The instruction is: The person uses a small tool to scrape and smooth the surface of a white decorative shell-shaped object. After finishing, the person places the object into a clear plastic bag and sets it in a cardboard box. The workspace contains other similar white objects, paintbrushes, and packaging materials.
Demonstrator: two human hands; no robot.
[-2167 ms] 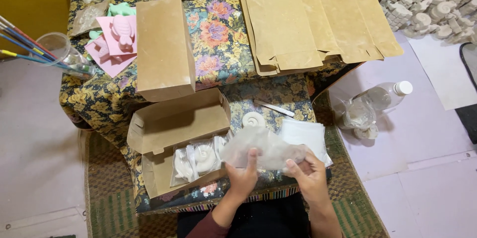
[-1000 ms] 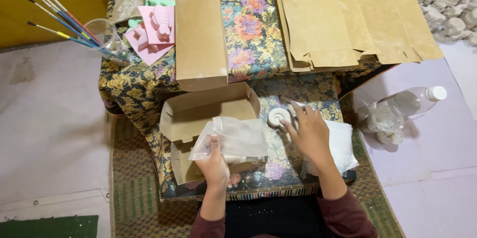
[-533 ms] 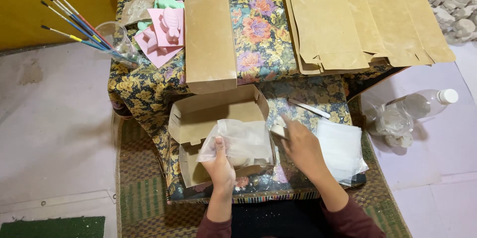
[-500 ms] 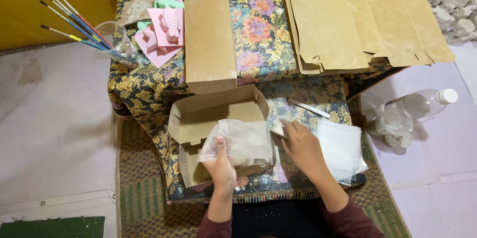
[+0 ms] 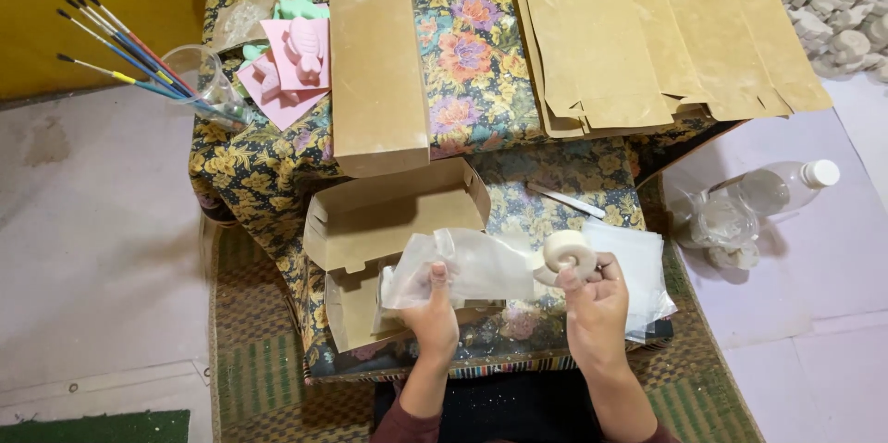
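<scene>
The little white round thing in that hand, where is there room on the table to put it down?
Bare flowery cloth shows between the open cardboard box and the stack of clear bags, near the thin white stick. Another patch lies between the closed brown box and the flat brown cartons. The pink moulds corner is crowded.

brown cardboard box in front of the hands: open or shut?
Open. The brown cardboard box has its lid flap folded back, bare inside showing, behind the left hand.

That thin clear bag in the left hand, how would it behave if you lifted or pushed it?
The bag looks floppy: it sags and creases where the left hand pinches it. It is probably very light, being thin and see-through, so a push would likely crumple it rather than slide it. Its glossy film may be a bit slippery, though the thumb seems to hold it.
</scene>
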